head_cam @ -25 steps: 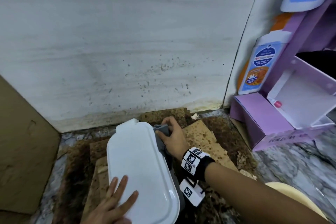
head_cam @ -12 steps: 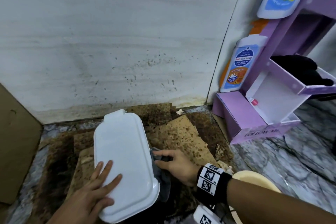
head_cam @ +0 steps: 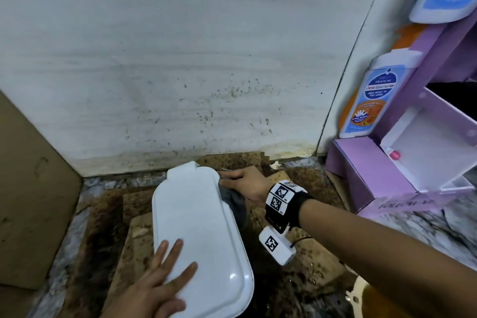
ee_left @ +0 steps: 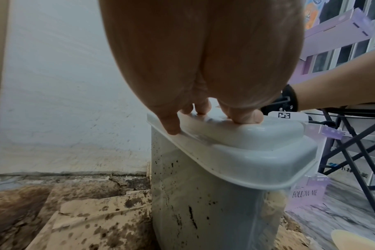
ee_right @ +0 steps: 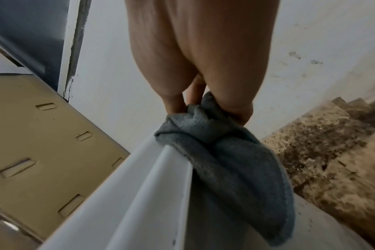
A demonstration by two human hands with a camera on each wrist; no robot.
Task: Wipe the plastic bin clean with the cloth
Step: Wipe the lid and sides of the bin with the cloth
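Note:
A tall plastic bin (ee_left: 203,194) with a white lid (head_cam: 196,235) stands on stained cardboard; dark specks dot its side. My left hand (head_cam: 165,276) lies flat on the near end of the lid, fingers straight, pressing down (ee_left: 203,108). My right hand (head_cam: 245,183) is at the far right edge of the bin and grips a grey cloth (head_cam: 232,201), bunched against the bin's side just under the lid rim. In the right wrist view the cloth (ee_right: 220,160) hangs from my curled fingers along the rim.
The bin stands on stained, wet brown cardboard (head_cam: 296,188) on a marble floor, close to a speckled white wall (head_cam: 180,59). A purple display stand (head_cam: 387,175) with soap bottles (head_cam: 371,100) is at the right. A brown board (head_cam: 31,188) leans at the left. A yellow rim (head_cam: 361,292) lies at bottom right.
My right hand with the cloth slid down the bin's right side toward me, then back up to the far end. The left hand stayed flat on the lid.

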